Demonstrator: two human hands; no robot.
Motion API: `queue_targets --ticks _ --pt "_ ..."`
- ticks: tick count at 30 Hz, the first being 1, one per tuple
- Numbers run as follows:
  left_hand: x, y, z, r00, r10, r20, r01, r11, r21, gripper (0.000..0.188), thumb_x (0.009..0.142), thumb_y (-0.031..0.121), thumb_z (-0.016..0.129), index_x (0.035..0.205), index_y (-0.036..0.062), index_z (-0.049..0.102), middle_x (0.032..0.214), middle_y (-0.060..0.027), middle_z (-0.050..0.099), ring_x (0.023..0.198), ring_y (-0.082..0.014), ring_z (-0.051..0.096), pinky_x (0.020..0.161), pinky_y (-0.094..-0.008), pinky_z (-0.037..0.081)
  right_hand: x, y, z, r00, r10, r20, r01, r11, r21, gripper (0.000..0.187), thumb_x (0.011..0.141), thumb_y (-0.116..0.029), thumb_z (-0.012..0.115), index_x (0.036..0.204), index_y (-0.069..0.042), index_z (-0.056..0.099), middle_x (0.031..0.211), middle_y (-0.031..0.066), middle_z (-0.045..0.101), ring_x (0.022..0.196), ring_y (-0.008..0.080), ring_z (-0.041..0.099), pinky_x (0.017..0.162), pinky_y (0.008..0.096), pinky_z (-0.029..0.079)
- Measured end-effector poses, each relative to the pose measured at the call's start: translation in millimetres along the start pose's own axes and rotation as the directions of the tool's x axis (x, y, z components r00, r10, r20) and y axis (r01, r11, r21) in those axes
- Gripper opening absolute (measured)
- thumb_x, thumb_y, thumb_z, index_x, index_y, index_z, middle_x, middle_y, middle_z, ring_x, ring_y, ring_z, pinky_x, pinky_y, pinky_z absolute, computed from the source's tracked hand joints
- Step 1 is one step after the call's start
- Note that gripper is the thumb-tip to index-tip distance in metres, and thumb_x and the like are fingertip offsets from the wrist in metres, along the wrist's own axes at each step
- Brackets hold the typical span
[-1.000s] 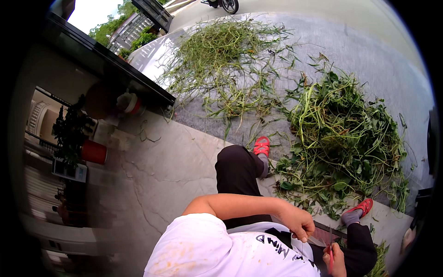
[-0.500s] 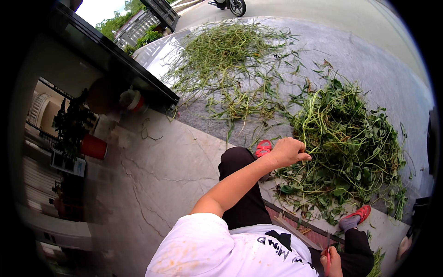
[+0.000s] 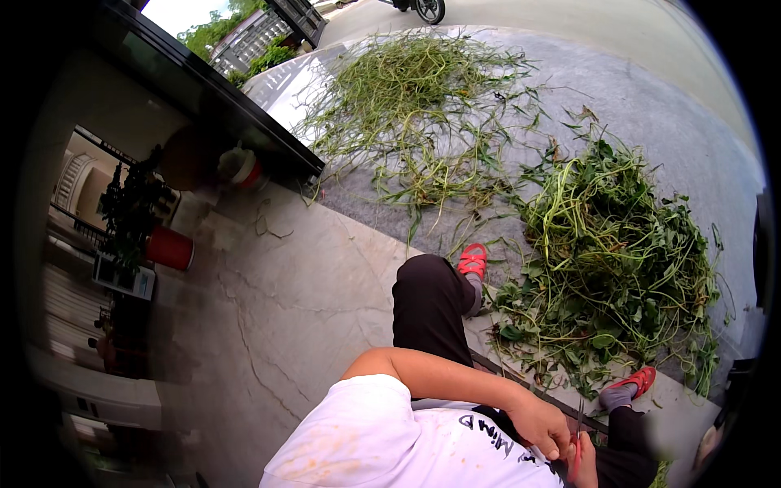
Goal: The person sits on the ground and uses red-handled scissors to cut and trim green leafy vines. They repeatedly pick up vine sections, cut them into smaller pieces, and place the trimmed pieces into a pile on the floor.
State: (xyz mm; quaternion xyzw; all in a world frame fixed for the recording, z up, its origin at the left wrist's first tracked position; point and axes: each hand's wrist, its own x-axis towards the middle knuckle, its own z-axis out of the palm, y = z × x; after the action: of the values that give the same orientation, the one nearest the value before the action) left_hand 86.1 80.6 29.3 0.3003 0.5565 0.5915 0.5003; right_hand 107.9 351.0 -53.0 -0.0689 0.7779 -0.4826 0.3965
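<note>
My right hand (image 3: 587,465), low in the view near my lap, is closed round red-handled scissors (image 3: 576,462) with thin blades pointing up and away. Right beside it, my left hand (image 3: 543,424) has its fingers bent and drawn together close to the scissors. Whatever those fingers may hold is hidden. Beyond both hands lies a tangled heap of leafy green vines (image 3: 618,244), with long pale stems on top. Neither hand touches this heap.
A looser spread of thin green stems (image 3: 407,89) covers the paving farther off. My red shoes (image 3: 473,260) stand by the near heap's edge. A dark gate panel (image 3: 220,98), a red pot (image 3: 169,248) and a plant are at the left. A motorbike wheel (image 3: 429,10) shows at the top.
My left hand has drawn back from the near edge of the vine heap, down toward my lap beside my right hand. The right hand still holds the scissors in about the same place.
</note>
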Motion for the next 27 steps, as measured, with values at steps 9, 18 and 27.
queue_targets --ticks 9,18,27 --pt "-4.9 -20.4 15.2 0.999 0.044 -0.025 -0.040 0.988 0.150 0.023 0.085 0.019 0.063 0.090 -0.0029 0.066 0.085 -0.0151 0.065 0.081 -0.0261 0.062 0.072 -0.0359 0.046 -6.1 10.6 4.1 1.000 -0.013 -0.009 0.013 1.000 0.016 0.045 0.084 -0.044 0.063 0.084 -0.001 0.050 0.065 0.0049 0.050 0.058 0.0132 0.048 0.055 0.0273 0.041" --pt "-4.5 -17.7 -3.4 0.967 0.111 -0.230 -0.038 0.953 0.300 0.019 0.082 0.017 0.066 0.083 -0.0011 0.063 0.078 -0.0128 0.062 0.073 -0.0296 0.060 0.066 -0.0373 0.046 -13.7 -6.1 -4.8 0.999 0.049 -0.011 -0.049 0.998 -0.032 0.023 0.083 -0.019 0.064 0.089 0.000 0.051 0.076 0.0052 0.054 0.067 0.0123 0.049 0.063 0.0265 0.044" --pt "-10.4 -28.6 -35.4 0.919 -0.055 -0.390 0.094 0.992 0.081 0.021 0.093 0.019 0.056 0.088 0.0011 0.063 0.083 -0.0040 0.056 0.076 -0.0118 0.051 0.066 -0.0249 0.042 -20.6 -0.6 -12.0 0.996 0.072 0.045 -0.070 0.996 -0.056 0.036 0.087 -0.035 0.063 0.092 -0.002 0.049 0.080 0.0030 0.048 0.073 0.0119 0.045 0.070 0.0260 0.043"
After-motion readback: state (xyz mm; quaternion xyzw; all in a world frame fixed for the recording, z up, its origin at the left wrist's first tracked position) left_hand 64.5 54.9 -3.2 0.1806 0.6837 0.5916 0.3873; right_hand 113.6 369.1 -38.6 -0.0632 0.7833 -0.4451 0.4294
